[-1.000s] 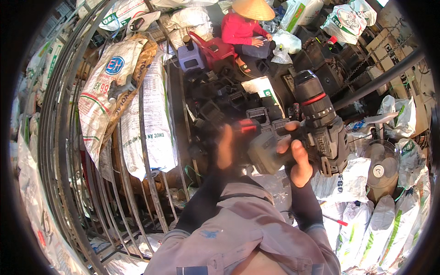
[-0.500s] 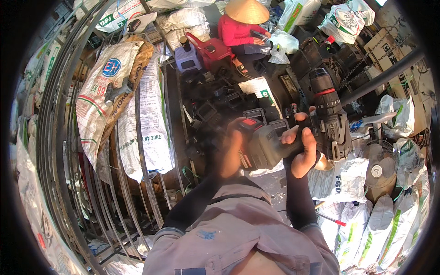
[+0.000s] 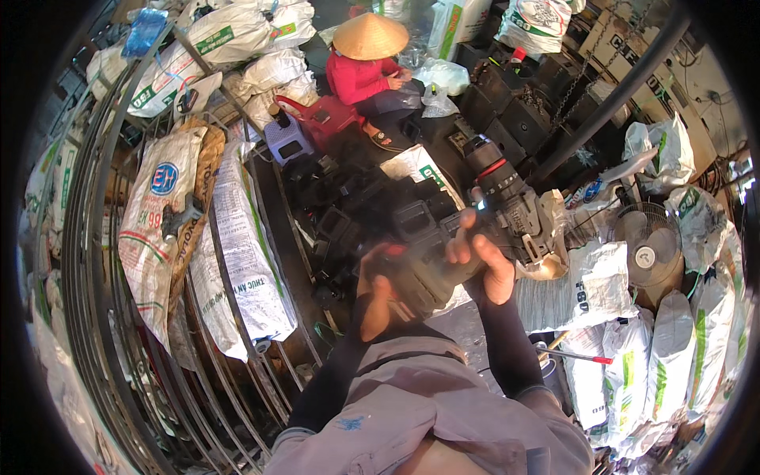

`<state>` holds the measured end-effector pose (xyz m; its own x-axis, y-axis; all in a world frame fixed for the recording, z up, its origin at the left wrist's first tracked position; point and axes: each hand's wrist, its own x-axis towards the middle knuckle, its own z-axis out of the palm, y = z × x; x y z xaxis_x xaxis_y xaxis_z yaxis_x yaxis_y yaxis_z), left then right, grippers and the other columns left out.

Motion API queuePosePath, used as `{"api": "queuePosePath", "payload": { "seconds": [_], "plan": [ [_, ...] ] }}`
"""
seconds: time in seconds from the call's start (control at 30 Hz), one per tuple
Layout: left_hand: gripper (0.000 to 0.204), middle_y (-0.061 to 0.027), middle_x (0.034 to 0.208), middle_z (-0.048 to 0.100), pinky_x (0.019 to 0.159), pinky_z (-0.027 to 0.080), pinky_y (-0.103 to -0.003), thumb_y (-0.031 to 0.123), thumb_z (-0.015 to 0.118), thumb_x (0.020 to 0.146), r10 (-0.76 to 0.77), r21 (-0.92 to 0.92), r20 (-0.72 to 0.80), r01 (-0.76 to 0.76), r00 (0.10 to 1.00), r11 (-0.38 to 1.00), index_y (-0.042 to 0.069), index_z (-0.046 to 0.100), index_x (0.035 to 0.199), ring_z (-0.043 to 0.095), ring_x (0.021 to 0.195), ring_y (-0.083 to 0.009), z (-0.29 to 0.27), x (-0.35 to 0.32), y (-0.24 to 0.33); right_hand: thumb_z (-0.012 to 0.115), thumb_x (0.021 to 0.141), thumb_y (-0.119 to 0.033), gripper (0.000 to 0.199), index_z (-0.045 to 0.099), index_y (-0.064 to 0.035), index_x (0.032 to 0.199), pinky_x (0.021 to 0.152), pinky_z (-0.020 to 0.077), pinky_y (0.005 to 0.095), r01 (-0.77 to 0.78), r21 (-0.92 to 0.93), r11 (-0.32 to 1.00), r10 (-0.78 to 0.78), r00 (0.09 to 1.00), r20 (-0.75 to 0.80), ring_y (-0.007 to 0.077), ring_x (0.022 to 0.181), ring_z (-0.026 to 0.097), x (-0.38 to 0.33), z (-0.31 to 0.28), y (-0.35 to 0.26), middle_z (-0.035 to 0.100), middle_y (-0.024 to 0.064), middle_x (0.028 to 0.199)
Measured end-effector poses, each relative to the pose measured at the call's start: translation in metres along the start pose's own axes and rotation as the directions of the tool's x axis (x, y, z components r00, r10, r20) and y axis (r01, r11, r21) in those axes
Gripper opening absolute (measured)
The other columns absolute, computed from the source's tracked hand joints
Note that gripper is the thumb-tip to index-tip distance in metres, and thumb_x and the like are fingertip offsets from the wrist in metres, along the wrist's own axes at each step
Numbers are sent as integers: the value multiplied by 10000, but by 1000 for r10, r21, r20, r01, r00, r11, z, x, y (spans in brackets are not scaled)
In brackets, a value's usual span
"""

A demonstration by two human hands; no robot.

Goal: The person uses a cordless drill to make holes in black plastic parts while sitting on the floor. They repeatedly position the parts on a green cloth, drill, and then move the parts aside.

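I hold a dark cordless drill [image 3: 511, 207] in front of my body, its black chuck with a red ring pointing up and away. My right hand [image 3: 489, 257] is closed around its handle, thumb and some fingers showing. A small bright light shines beside the fingertips. My left hand [image 3: 375, 299] grips the near side of the bulky grey battery pack [image 3: 423, 279] at the handle's lower end. Motion smears the pack and the left fingers, and a red patch shows there. Whether the pack sits fully on the handle, I cannot tell.
Black plastic cases [image 3: 336, 226] lie beyond my hands. Metal railings [image 3: 226, 317] with hanging sacks [image 3: 245, 277] stand left. Ahead, a person in a conical hat [image 3: 370, 38] sits by a red chair [image 3: 321, 119]. A fan [image 3: 645, 255] and filled sacks [image 3: 669, 348] stand right.
My view has turned, and the drill with both hands appears lower and further left. A small light now shines on the drill by my right fingers. Both hands stay on the tool.
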<state>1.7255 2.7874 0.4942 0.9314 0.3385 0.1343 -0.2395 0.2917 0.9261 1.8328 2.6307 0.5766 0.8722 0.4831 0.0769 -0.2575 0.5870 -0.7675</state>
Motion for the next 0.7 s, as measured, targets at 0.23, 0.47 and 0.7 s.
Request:
{"api": "queuePosePath", "payload": {
  "seconds": [0.23, 0.47, 0.7],
  "plan": [
    [790, -68, 1168, 572, 702, 433, -252, 639, 489, 906, -136, 49, 52, 134, 989, 990, 68, 356, 1436, 518, 853, -97, 2, -21, -27, 652, 870, -257, 311, 536, 0, 1000, 664, 432, 306, -65, -128, 990, 71, 997, 38, 186, 674, 524, -5, -19, 4, 521, 61, 695],
    [424, -92, 858, 564, 482, 382, -259, 416, 502, 940, -829, -506, -202, 670, 521, 544, 19, 533, 1088, 436, 535, -126, -95, -29, -101, 672, 843, -239, 351, 550, 28, 1036, 631, 444, 306, -142, -203, 969, 146, 989, 3, 183, 647, 550, -19, -39, -1, 566, 76, 698],
    [126, -126, 851, 602, 506, 444, -296, -32, 517, 878, -881, -649, -190, 617, 434, 444, 46, 522, 977, 528, 583, -198, -127, -64, -132, 686, 814, -194, 421, 549, 45, 1133, 625, 463, 294, -106, -316, 943, 133, 989, 65, 173, 656, 570, -32, -65, -8, 629, 124, 923]
  ]
}}
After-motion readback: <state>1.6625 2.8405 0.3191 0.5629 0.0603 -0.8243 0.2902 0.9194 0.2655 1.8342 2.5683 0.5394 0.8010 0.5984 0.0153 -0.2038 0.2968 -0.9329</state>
